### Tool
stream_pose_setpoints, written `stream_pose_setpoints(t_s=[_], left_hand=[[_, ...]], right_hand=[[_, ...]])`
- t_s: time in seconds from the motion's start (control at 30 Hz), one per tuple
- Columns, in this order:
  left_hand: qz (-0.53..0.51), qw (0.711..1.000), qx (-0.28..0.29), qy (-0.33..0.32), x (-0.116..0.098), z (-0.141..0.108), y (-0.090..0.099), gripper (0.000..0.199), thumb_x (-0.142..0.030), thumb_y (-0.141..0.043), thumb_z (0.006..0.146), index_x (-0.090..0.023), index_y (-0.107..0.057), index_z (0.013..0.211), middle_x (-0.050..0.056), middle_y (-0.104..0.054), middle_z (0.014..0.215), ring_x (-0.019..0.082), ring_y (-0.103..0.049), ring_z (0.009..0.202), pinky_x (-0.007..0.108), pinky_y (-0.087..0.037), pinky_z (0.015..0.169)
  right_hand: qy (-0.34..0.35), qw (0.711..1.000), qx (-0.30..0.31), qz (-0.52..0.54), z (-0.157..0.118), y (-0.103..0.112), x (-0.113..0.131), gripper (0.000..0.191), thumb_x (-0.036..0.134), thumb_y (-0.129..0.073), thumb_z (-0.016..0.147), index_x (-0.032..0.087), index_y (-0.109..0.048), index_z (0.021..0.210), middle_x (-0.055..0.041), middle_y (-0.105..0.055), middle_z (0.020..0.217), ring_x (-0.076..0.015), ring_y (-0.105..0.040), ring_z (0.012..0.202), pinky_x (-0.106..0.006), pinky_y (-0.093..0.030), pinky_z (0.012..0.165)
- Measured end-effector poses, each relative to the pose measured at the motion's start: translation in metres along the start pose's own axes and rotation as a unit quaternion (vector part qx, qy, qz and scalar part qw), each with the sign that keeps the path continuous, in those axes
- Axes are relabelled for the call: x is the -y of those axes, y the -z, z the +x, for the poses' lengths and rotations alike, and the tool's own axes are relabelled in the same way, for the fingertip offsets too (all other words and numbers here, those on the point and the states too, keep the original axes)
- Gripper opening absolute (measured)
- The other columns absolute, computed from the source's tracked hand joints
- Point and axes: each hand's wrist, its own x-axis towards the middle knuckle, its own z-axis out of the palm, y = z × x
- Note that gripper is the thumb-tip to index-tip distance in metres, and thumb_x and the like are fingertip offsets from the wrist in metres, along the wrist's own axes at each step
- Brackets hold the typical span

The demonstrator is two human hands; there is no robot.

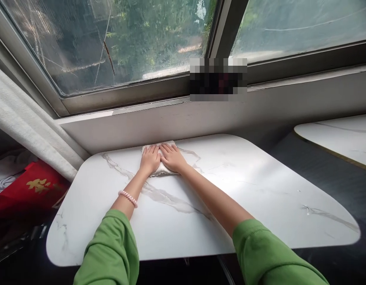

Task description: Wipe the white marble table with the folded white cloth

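Note:
A white cloth (164, 170) lies on the marble-patterned white tabletop (254, 190), close to its far edge. Flat on the cloth's left part rests my left hand (150, 159), fingers stretched forward. Beside it, thumbs nearly touching, my right hand (172, 158) presses on the same cloth with its fingers extended. Neither hand is closed around the fabric; its edges show ahead of the fingers and below the palms. A pale pink coiled band (128, 198) circles my left wrist.
A low wall (135, 128) and a window frame (90, 103) run behind the table. At left hang a white curtain (28, 114) and a red bag with gold print (25, 194). Another marble-patterned tabletop (343, 134) stands at right.

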Motion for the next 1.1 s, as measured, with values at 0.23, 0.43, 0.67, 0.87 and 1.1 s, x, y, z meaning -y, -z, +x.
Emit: stream_pose_setpoints(t_s=[0.23,0.43,0.67,0.87,1.1], left_hand=[[-0.007,0.999,0.024,-0.023,-0.025,-0.070,0.018,0.046,-0.023,-0.027,0.096,-0.016,-0.040,0.139,0.007,-0.039,0.148,0.017,-0.030,0.139,0.041,-0.017,0.117],[-0.014,0.998,0.041,-0.050,-0.048,-0.156,0.043,0.048,-0.024,-0.026,0.096,-0.014,-0.037,0.141,0.007,-0.036,0.150,0.017,-0.027,0.140,0.041,-0.015,0.118],[-0.007,0.996,0.061,-0.065,-0.058,-0.219,0.066,0.050,-0.024,-0.027,0.096,-0.011,-0.032,0.144,0.009,-0.030,0.152,0.019,-0.021,0.142,0.043,-0.016,0.118],[0.004,0.997,0.058,-0.041,-0.051,-0.213,0.064,0.050,-0.026,-0.027,0.097,-0.014,-0.032,0.144,0.009,-0.031,0.152,0.020,-0.022,0.142,0.044,-0.017,0.118],[0.011,0.996,0.086,0.024,-0.014,-0.162,0.058,0.051,-0.023,-0.026,0.095,-0.011,-0.032,0.144,0.007,-0.029,0.153,0.019,-0.021,0.142,0.042,-0.013,0.118]], right_hand=[[-0.012,1.000,0.011,-0.007,-0.071,0.017,0.036,0.058,0.031,-0.024,0.094,0.003,-0.035,0.144,-0.0152,-0.034,0.150,-0.0270,-0.027,0.140,-0.049,-0.017,0.115],[0.012,1.000,-0.021,-0.007,-0.149,0.030,0.080,0.058,0.031,-0.026,0.094,-0.001,-0.036,0.142,-0.0197,-0.032,0.149,-0.0318,-0.021,0.141,-0.052,-0.020,0.114],[0.050,0.996,0.018,0.075,-0.198,0.040,0.098,0.061,0.039,-0.031,0.094,0.008,-0.031,0.147,-0.0147,-0.025,0.153,-0.0282,-0.018,0.142,-0.047,-0.027,0.112],[0.037,0.993,0.056,0.096,-0.178,0.049,0.097,0.057,0.033,-0.030,0.094,0.009,-0.034,0.145,-0.0125,-0.031,0.151,-0.0263,-0.026,0.140,-0.046,-0.024,0.114],[0.050,0.995,0.041,0.073,-0.109,0.029,0.099,0.059,0.033,-0.032,0.093,0.004,-0.036,0.144,-0.0147,-0.034,0.150,-0.0278,-0.026,0.140,-0.042,-0.020,0.115]])
